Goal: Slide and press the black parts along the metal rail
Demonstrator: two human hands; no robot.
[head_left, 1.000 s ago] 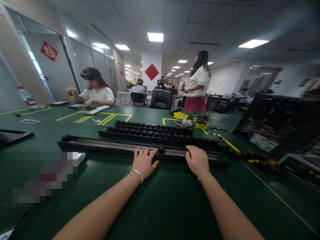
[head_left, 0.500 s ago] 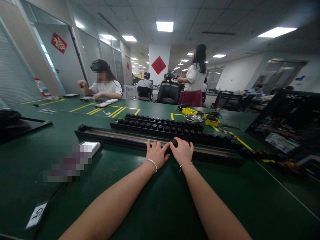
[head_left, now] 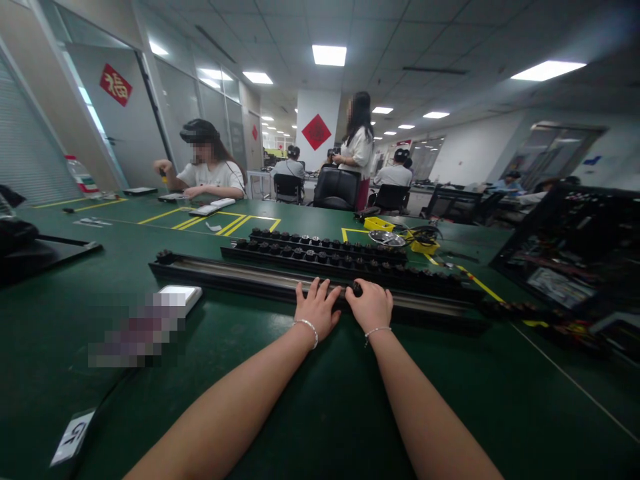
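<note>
A long black channel-shaped rail [head_left: 250, 277] with a pale inner strip lies across the green table in front of me. My left hand [head_left: 317, 312] rests on its near edge, fingers spread and fingertips on the rail. Just to the right, my right hand [head_left: 371, 305] has its thumb and forefinger closed on a small black round part [head_left: 357, 289] at the rail. The fingers partly hide this part. Another small black part [head_left: 164, 255] sits at the rail's left end. Behind it lie further black rails [head_left: 310, 255] bearing rows of black knob-like pieces.
A phone-like device [head_left: 183, 295] on a cable lies to the left. Behind the rails stand a metal dish [head_left: 387, 238] and a yellow tray [head_left: 379, 223]. An open black case [head_left: 560, 247] is at the right. A person [head_left: 213, 167] sits across the table.
My right hand has shifted slightly right with the small black part, widening the gap between my hands. My left fingers have spread more. A standing person in the background has moved left.
</note>
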